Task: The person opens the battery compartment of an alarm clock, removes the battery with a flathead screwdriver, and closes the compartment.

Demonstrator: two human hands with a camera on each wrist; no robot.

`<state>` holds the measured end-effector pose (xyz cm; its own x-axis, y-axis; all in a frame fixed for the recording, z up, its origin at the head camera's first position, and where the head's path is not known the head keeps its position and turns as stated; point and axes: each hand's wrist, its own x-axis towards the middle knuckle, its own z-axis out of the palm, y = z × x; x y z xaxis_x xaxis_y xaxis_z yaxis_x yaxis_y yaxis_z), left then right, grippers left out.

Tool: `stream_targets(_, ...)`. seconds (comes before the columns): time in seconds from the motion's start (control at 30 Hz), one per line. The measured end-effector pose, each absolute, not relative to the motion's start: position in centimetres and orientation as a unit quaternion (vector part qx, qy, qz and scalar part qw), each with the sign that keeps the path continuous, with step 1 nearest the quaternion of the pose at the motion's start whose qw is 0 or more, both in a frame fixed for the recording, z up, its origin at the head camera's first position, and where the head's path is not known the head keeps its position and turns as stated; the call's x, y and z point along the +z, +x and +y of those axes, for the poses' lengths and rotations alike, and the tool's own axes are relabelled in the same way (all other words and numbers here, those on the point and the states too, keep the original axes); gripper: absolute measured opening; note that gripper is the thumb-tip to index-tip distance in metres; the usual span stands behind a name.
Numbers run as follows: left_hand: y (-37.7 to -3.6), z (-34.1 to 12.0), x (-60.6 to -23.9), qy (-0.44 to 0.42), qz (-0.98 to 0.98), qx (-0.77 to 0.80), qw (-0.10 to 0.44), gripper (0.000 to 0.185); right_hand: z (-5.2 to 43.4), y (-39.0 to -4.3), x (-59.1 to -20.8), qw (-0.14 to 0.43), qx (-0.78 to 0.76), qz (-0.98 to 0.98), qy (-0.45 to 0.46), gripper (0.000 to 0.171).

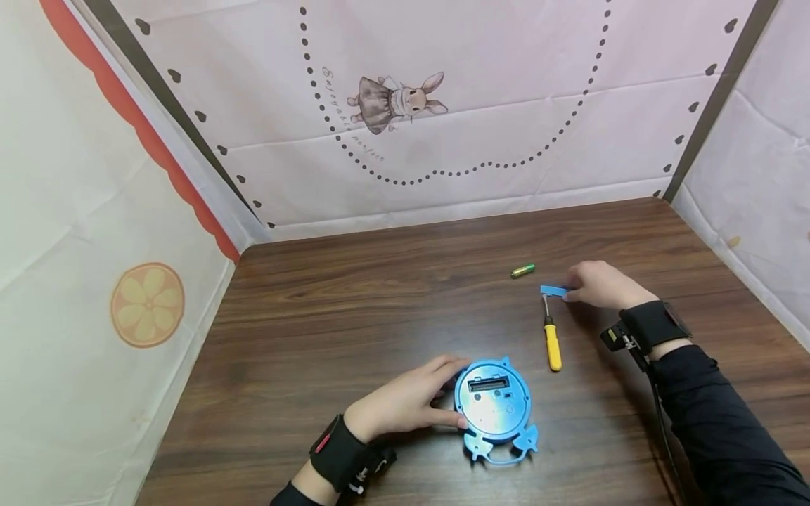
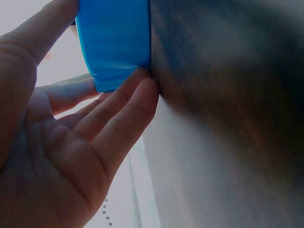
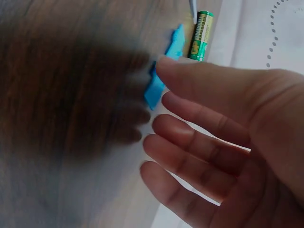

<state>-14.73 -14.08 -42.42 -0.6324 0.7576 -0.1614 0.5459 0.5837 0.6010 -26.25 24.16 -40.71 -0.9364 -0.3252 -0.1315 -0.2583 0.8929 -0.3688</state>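
Left hand [image 1: 405, 404] spread, steadying blue clock [image 1: 495, 406] near desk's front edge; right hand [image 1: 601, 284] relaxed, fingertips seemingly touching blue cover [image 1: 553, 290] beside battery [image 1: 522, 270], screwdriver [image 1: 552, 337].

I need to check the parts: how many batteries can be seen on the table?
1. The battery lies on the table, behind the blue cover at the right hand. Others may be hidden.

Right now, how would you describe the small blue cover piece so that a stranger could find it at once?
Look at the wooden table, on its right side, where the right hand rests. The small blue cover piece lies flat at its fingertips, above the yellow screwdriver. Unlike the green battery nearby, it is flat and bright blue.
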Motion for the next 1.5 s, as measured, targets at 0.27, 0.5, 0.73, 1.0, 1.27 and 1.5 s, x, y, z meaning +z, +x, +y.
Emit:
stream_targets(0.27,-14.6,-14.1,-42.5,0.373,0.867,0.259,0.205,0.087,25.0,-26.7,-40.9,0.134,-0.211,0.957,-0.145,0.015)
stream_targets(0.5,-14.6,-14.1,-42.4,0.372,0.866,0.261,0.208,0.087,25.3,-26.2,-41.2,0.138,-0.247,0.949,-0.138,0.014)
stream_targets(0.73,-14.7,-13.7,-42.4,0.375,0.864,0.265,0.209,0.087,26.4,-25.2,-40.1,0.089,-0.260,0.952,-0.136,0.008)
stream_targets(1.0,-15.0,-14.0,-42.8,0.372,0.857,0.285,0.215,0.088,25.0,-23.1,-35.7,-0.035,-0.276,0.946,-0.167,0.007)
stream_targets(1.27,-15.4,-14.3,-41.7,0.378,0.861,0.276,0.200,0.091,21.1,-21.2,-32.9,-0.076,-0.294,0.929,-0.212,0.008)
stream_targets(1.5,-16.5,-14.4,-39.1,0.353,0.874,0.323,0.082,0.068,18.5,-20.4,-32.4,-0.069,-0.286,0.917,-0.269,0.008)
